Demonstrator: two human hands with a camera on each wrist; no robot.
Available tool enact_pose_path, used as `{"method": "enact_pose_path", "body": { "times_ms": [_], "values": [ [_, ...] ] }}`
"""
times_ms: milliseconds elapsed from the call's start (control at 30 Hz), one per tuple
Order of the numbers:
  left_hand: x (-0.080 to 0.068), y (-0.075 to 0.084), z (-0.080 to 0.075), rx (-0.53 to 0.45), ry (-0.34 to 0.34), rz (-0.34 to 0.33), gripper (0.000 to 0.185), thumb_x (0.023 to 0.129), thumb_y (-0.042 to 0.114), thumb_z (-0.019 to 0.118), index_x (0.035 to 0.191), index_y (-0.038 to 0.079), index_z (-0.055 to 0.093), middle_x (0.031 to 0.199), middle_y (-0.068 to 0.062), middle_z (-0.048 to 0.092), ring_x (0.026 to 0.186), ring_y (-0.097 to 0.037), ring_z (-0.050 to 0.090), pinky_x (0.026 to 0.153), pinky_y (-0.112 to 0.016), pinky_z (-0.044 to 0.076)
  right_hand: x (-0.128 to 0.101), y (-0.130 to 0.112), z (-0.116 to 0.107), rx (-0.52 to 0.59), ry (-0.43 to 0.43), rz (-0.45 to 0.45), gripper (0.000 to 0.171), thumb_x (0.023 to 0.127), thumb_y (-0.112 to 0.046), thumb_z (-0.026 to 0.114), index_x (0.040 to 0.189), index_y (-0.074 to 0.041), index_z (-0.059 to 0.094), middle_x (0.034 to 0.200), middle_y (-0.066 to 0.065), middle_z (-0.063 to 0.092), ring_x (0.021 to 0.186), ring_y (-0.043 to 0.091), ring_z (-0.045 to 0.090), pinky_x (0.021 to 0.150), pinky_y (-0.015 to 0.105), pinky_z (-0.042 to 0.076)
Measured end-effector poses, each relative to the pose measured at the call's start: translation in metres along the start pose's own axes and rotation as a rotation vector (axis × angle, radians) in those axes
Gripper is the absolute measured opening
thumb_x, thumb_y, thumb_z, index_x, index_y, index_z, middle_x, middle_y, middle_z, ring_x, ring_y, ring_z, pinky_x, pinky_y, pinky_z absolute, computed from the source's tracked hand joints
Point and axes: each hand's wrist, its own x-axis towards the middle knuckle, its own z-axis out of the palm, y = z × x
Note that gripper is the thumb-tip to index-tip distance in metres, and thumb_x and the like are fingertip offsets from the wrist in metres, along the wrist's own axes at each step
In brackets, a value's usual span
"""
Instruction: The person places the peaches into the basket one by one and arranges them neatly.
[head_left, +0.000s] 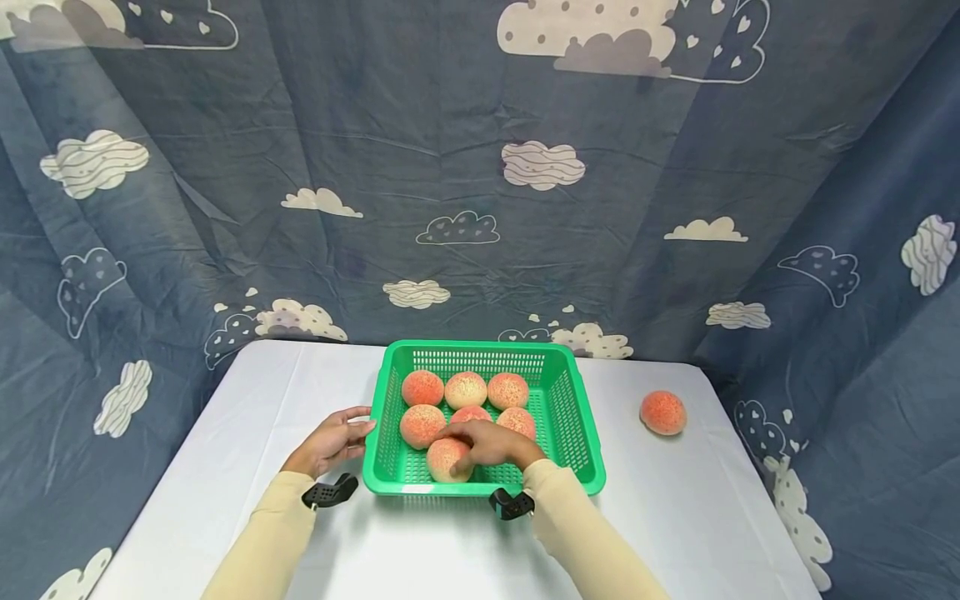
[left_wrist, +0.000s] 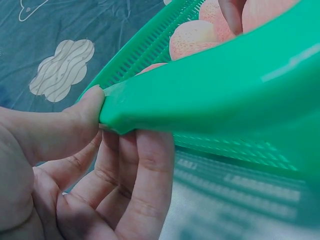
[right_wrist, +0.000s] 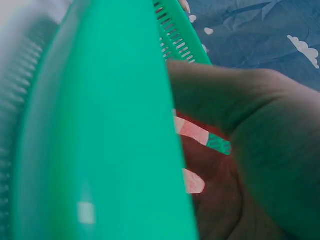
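A green plastic basket (head_left: 480, 489) with slotted walls sits on the table and holds several pink-and-yellow peaches (head_left: 466, 390). At its left side my left hand (head_left: 333, 442) pinches the rim; in the left wrist view the thumb lies against the rim's edge (left_wrist: 200, 95) and the fingers bend beneath it. My right hand (head_left: 491, 442) reaches over the front rim into the basket, its fingers and thumb around the front peach (head_left: 446, 460). The rim hides most of that grip in the right wrist view. One more peach (head_left: 663, 412) lies outside, on the right.
A white cloth covers the table (head_left: 675, 517). Behind and at both sides hangs a dark blue curtain (head_left: 450, 192) with cloud prints. Inside the basket, bare slotted floor shows to the right of the peaches.
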Motion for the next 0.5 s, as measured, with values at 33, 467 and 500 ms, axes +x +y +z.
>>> {"method": "enact_pose_path", "body": {
  "times_ms": [33,467,500],
  "values": [
    [0.000,0.000,0.000,-0.001,0.001,-0.001,0.050,0.098,0.007,0.054,0.140,-0.010,0.033,0.094,-0.001,0.069,0.080,-0.011,0.066,0.073,-0.028,0.056,-0.001,0.000,-0.001,-0.002,0.003,-0.005,0.053,0.080,-0.012,0.075,0.131,-0.013,0.060,0.129,0.001,0.059,0.121,0.019,0.053,0.101,0.036,0.042],
    [-0.002,0.002,0.001,0.014,0.013,-0.016,0.049,0.099,0.008,0.054,0.141,-0.010,0.034,0.092,-0.002,0.068,0.081,-0.012,0.065,0.074,-0.030,0.056,-0.021,0.017,-0.024,0.511,0.003,0.021,0.054,0.088,-0.005,0.068,0.138,-0.001,0.049,0.137,0.021,0.052,0.127,0.036,0.049,0.089,0.052,0.050],
    [-0.002,0.002,0.001,0.014,0.013,-0.015,0.049,0.099,0.008,0.053,0.141,-0.010,0.034,0.091,-0.002,0.068,0.081,-0.012,0.065,0.075,-0.030,0.056,-0.023,0.020,-0.026,0.549,0.002,0.024,0.054,0.089,-0.005,0.067,0.139,-0.001,0.047,0.138,0.021,0.050,0.126,0.037,0.049,0.088,0.055,0.050]
  ]
}}
